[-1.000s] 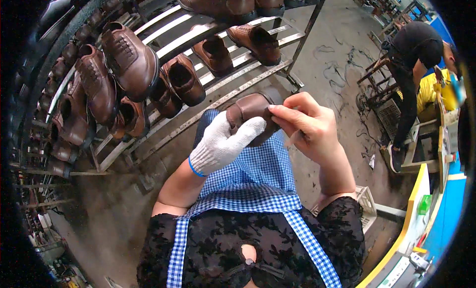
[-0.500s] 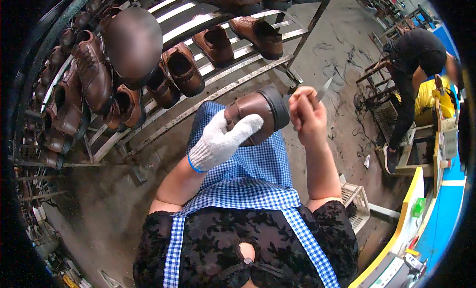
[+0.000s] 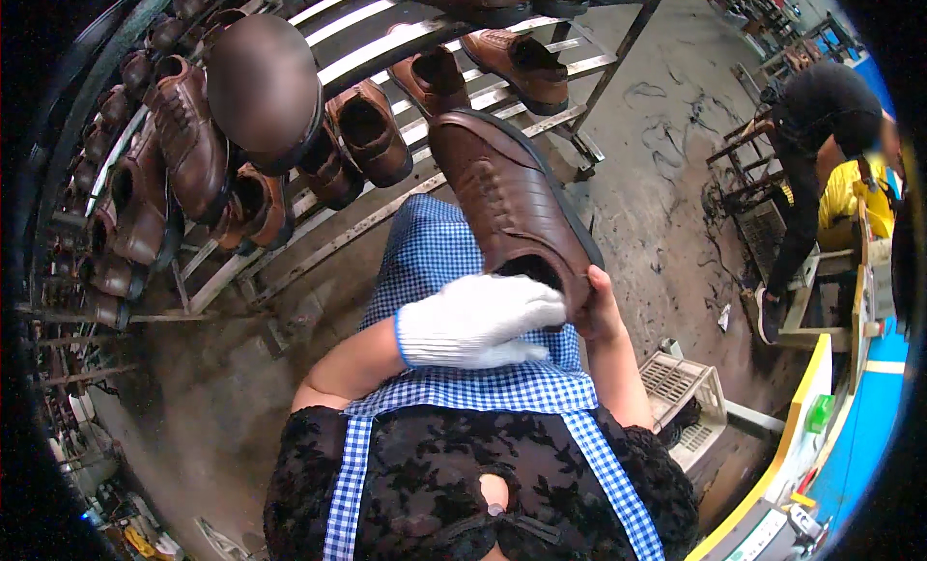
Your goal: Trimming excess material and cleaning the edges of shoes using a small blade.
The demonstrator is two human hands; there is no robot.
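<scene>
A brown leather lace-up shoe (image 3: 497, 194) with a dark sole is held up in front of my apron, its toe pointing away and a little left. The bare fingers of my right hand (image 3: 601, 308) close round its heel, thumb along the outer side. My left hand (image 3: 478, 322), in a white knit glove with a blue cuff edge, lies across the near end of the shoe by its opening. The gloved fingers are stretched out, with the thumb apart below them; whether they touch the collar I cannot tell. The thin blade seen earlier does not show.
A slatted metal rack (image 3: 406, 136) with several brown shoes (image 3: 370, 131) stands ahead and to the left. On the floor at right sits a pale plastic crate (image 3: 681, 387). A yellow-edged blue bench (image 3: 874, 416) runs along the right, where a person (image 3: 821, 117) bends over.
The shoe has turned from heel-right to toe-away, opening toward me. My right hand has gone from the thin blade to the heel. My left glove has let go of the upper and moved nearer.
</scene>
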